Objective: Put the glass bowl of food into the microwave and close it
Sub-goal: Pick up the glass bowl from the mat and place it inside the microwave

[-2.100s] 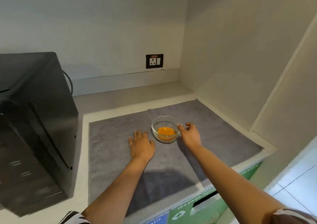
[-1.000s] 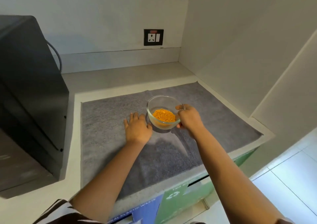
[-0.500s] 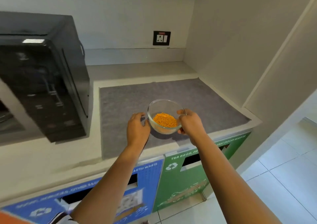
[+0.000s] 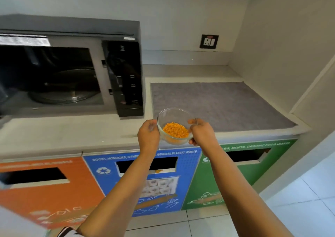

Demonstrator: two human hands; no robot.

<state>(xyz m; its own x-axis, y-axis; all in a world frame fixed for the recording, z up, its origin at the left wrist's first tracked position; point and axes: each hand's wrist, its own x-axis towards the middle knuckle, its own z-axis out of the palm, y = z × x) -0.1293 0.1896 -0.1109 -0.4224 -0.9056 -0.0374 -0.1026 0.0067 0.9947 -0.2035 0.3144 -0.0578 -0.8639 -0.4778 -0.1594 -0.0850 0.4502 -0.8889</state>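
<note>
Both hands, left hand (image 4: 148,136) and right hand (image 4: 203,134), cup a glass bowl (image 4: 175,126) of orange food in the air, right of the open microwave (image 4: 72,64). Tilting it on the way in could spill food or knock the turntable (image 4: 61,93).

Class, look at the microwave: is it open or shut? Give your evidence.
Open. The microwave cavity is exposed, with its glass turntable directly visible inside; the door itself lies outside the view.

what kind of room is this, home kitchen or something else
Probably a shared office or cafeteria pantry, not a home kitchen: a microwave stands open on the counter, above labelled recycling bins for plastic and food waste.
</note>
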